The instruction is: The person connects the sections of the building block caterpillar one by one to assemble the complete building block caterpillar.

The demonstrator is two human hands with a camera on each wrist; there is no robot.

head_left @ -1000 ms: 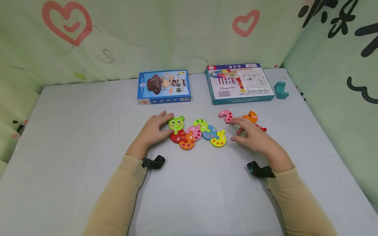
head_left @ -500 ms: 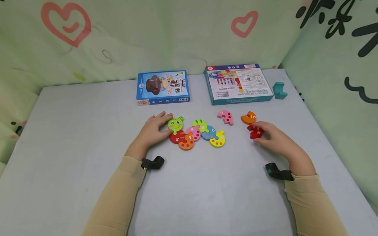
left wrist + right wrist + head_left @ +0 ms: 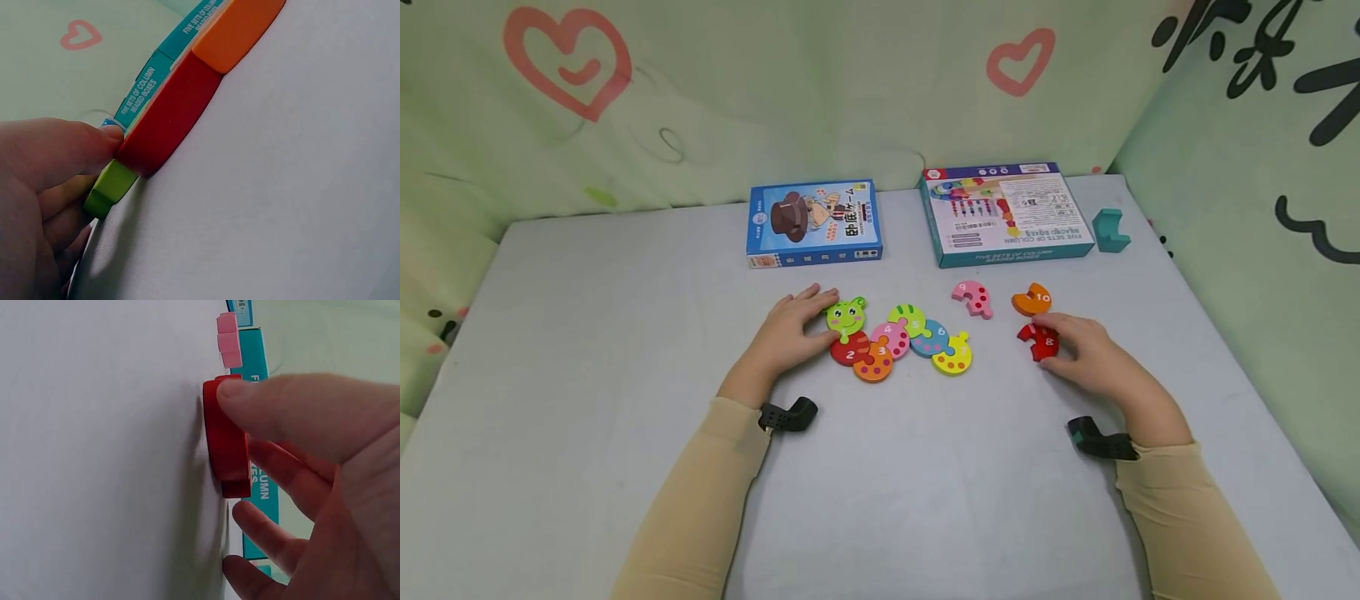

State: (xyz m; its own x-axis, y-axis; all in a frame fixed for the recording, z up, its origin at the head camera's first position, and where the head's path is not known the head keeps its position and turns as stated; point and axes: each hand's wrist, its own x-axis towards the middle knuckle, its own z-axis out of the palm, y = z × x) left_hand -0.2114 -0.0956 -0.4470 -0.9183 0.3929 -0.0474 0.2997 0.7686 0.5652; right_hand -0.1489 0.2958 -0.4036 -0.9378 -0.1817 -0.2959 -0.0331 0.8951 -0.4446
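Note:
A joined row of caterpillar puzzle pieces lies on the table, from a green smiling head piece (image 3: 846, 316) through the red 2 piece (image 3: 850, 349) to a yellow piece (image 3: 952, 357). My left hand (image 3: 786, 329) holds the head end, fingers at its upper edge and thumb where head and red piece meet. In the left wrist view the thumb presses the red piece (image 3: 172, 119) beside the green edge (image 3: 109, 190). My right hand (image 3: 1090, 350) pinches the loose red 8 puzzle piece (image 3: 1045, 342). In the right wrist view its thumb lies across the red side (image 3: 226, 444).
A loose pink 9 piece (image 3: 973, 297) and an orange 10 piece (image 3: 1033, 300) lie behind the red 8. At the back stand a blue game box (image 3: 816, 222), a teal-edged box (image 3: 1007, 214) and a small teal block (image 3: 1110, 231).
My right hand moved right and forward past the pink piece, took hold of the red 8 piece, then shifted it slightly left and turned it. The left hand stayed in place.

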